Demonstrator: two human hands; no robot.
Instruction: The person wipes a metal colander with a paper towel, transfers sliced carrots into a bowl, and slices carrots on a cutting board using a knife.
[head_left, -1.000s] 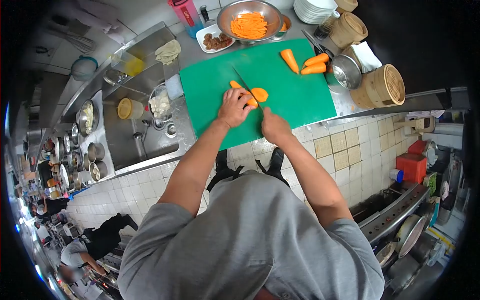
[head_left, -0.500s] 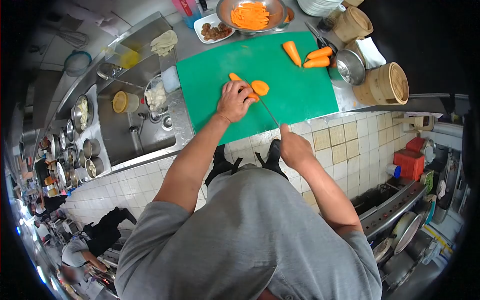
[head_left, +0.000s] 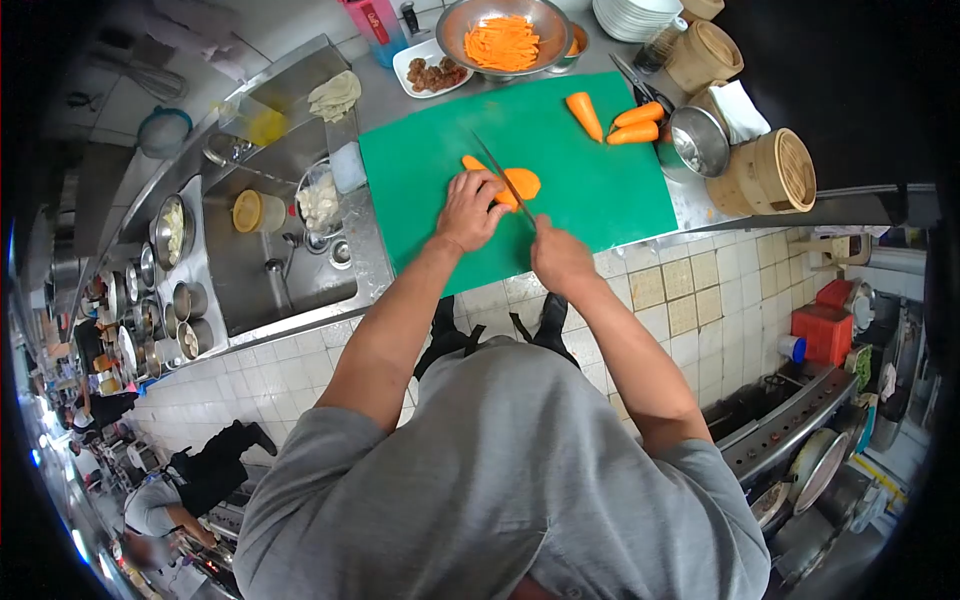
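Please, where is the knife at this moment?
In the head view, the knife is at upper centre, in the right hand, its blade over the green cutting board, between the left hand and the cut carrot on the right.

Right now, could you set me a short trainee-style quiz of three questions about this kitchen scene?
1. Which of the person's hands grips the long, straight metal knife?
2. True or false: three tapered orange carrots lie near the right end of the flat green cutting board.
3. Pick one: the thin orange strips sit in (a) a white four-sided dish, (b) a round silver metal bowl, (c) a round tan bamboo steamer.

Key: 1. The right hand. 2. True. 3. b.
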